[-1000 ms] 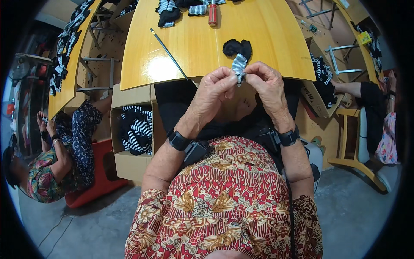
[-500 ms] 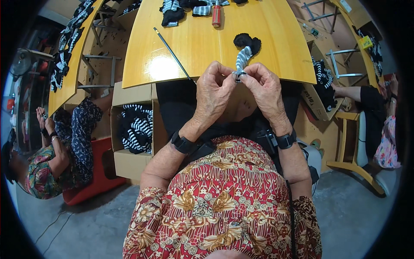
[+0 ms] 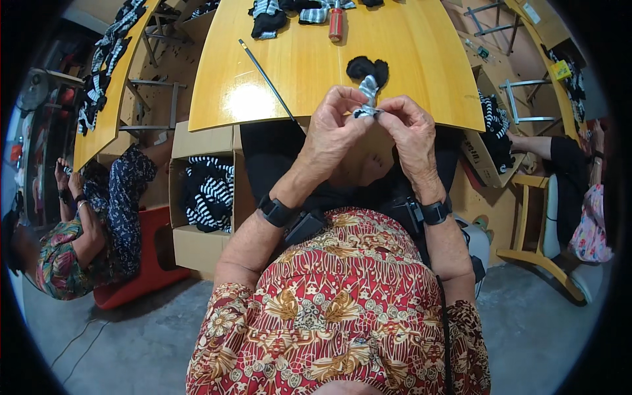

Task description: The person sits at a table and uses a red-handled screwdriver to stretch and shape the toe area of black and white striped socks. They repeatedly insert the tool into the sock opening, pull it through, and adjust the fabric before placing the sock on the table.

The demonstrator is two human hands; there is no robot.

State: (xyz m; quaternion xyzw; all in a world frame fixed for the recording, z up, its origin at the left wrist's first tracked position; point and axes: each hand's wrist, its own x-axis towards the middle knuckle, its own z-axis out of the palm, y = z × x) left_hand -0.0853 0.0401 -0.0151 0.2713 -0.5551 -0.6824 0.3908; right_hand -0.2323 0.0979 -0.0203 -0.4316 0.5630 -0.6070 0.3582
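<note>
A black, grey and white striped sock (image 3: 369,87) stretches from my fingertips onto the near part of the yellow table, its black end bunched on the tabletop. My left hand (image 3: 334,125) pinches the sock's near end between thumb and forefinger. Right beside it, my right hand (image 3: 409,130) pinches the same end from the other side. The two thumbs almost meet at the table's front edge. Further left on the table lies a thin dark rod (image 3: 266,78), its near tip sticking out past the edge.
A screwdriver with a red handle (image 3: 336,26) lies at the far side of the yellow table (image 3: 303,79), beside several striped socks (image 3: 268,18). Cardboard boxes of striped socks stand left (image 3: 201,250) and right (image 3: 484,155). People sit at both sides, one on a red chair (image 3: 148,263).
My hands still pinch the sock, but the fingers have shifted and turned its near end more sideways. The black end on the table has slid slightly left.
</note>
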